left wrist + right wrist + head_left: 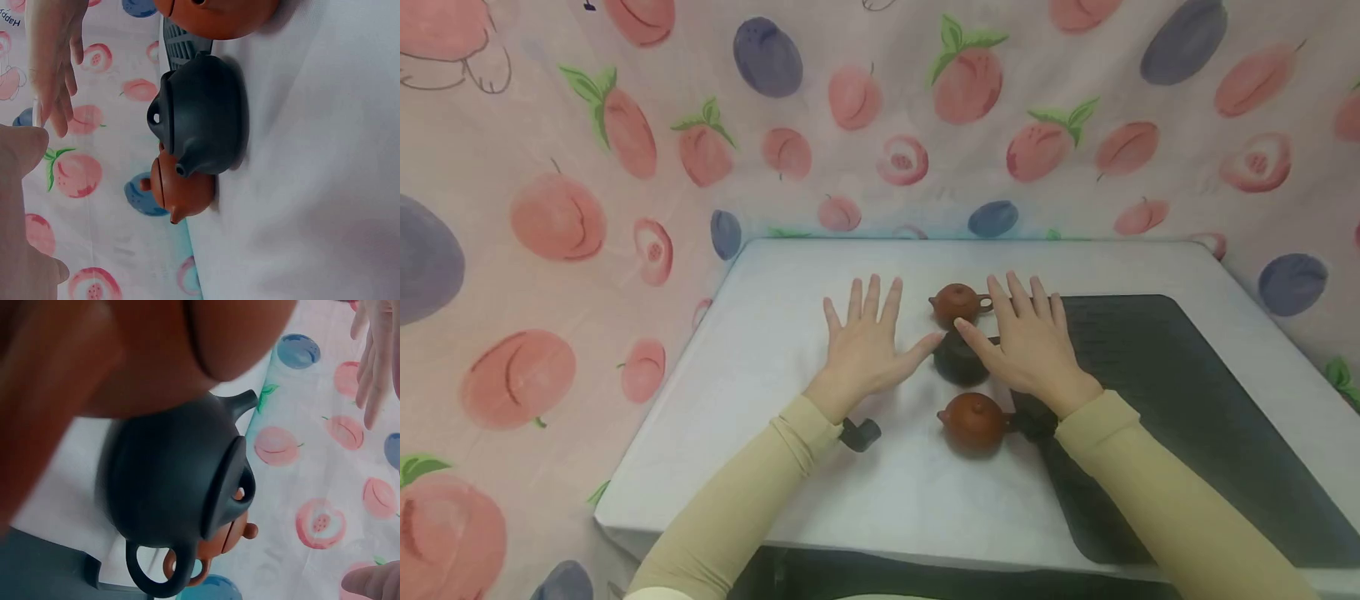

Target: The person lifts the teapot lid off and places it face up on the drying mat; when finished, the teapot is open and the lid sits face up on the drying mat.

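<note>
1. Left hand [863, 346] hovers flat, fingers spread.
2. Right hand [1028, 343] likewise, fingers spread.
3. Dark teapot [958, 358] sits between both thumbs' tips.
4. Backdrop cloth [12, 22] reads "Happy".

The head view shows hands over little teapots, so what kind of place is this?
Probably a makeshift recording corner, not a tea room: a white table screened by a fruit-print cloth, with three small clay teapots lined up beside a dark mat.

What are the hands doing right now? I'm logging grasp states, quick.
Left hand: open, fingers spread, holding nothing, beside the dark teapot.
Right hand: open, fingers spread, holding nothing, on the dark teapot's other side.
</note>
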`<state>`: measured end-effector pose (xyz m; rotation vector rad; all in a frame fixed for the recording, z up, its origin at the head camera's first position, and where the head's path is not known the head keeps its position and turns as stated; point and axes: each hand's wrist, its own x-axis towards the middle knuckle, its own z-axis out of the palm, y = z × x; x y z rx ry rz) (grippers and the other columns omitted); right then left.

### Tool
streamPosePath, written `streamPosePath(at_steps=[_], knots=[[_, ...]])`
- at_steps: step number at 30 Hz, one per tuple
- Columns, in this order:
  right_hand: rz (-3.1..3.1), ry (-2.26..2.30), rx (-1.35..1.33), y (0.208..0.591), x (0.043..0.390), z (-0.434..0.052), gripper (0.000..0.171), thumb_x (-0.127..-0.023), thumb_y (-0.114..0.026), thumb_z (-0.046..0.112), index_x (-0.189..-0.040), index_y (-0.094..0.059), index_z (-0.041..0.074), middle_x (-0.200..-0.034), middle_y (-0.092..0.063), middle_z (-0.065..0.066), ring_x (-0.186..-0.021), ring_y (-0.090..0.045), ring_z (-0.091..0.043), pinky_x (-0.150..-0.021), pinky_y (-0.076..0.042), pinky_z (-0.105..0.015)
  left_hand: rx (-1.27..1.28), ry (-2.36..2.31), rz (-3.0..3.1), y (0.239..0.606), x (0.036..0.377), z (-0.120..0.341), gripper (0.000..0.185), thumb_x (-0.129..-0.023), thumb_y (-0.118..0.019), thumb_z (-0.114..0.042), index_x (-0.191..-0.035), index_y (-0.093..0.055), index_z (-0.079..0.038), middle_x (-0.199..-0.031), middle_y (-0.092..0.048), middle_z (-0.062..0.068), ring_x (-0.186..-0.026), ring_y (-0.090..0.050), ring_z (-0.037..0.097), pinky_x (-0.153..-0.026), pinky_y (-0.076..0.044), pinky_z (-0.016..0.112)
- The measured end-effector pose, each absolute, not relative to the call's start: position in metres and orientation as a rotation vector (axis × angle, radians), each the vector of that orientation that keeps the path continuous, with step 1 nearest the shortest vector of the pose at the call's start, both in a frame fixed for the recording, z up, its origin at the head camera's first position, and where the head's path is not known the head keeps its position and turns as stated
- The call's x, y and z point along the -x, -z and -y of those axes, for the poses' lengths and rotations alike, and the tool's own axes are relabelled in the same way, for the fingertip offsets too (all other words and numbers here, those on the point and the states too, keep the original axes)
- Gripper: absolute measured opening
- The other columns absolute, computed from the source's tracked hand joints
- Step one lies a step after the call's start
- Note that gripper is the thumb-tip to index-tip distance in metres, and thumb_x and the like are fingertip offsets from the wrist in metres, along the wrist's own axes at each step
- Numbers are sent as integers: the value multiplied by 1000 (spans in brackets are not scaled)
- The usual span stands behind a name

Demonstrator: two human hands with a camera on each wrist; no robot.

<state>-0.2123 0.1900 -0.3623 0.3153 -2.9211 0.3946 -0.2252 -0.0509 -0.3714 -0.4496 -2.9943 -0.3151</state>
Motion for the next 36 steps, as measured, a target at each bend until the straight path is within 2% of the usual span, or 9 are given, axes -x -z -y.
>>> streamPosePath(at_steps=[9,16,24,32,36], knots=[[2940,-430,-312,365,211,-192,96,-98,-33,76,-163,-20,6,-167,-13,-24,-151,-2,-52,-116,2,-70,467,300,2987,374,223,48,104,-87,-15,-90,-165,-2,-24,-171,1,12,-155,5,37,-113,7,71],[2939,-437,-312,363,208,-192,95,-99,-33,75,-163,-18,6,-167,-11,-25,-151,-1,-52,-116,4,-69,461,320,3000,372,222,49,102,-89,-19,-89,-166,-3,-23,-171,2,11,-155,11,34,-114,9,70],[2927,-434,-319,364,207,-194,94,-99,-36,73,-163,-20,6,-167,-12,-25,-151,-2,-52,-116,3,-69,484,332,2992,370,221,48,100,-90,-21,-87,-166,-4,-23,-171,1,12,-155,11,34,-113,8,71],[2951,-453,-281,367,203,-204,99,-96,-32,78,-163,-17,7,-168,-10,-22,-153,1,-49,-116,5,-67,511,365,2986,373,220,43,99,-90,-18,-87,-166,-7,-24,-171,-4,13,-155,8,34,-114,5,70],[2943,-467,-299,369,196,-210,97,-97,-36,76,-163,-19,7,-168,-12,-22,-153,-1,-49,-116,2,-68,542,454,2983,376,212,39,97,-91,-18,-87,-166,-8,-26,-171,-7,11,-156,3,34,-116,1,69]])
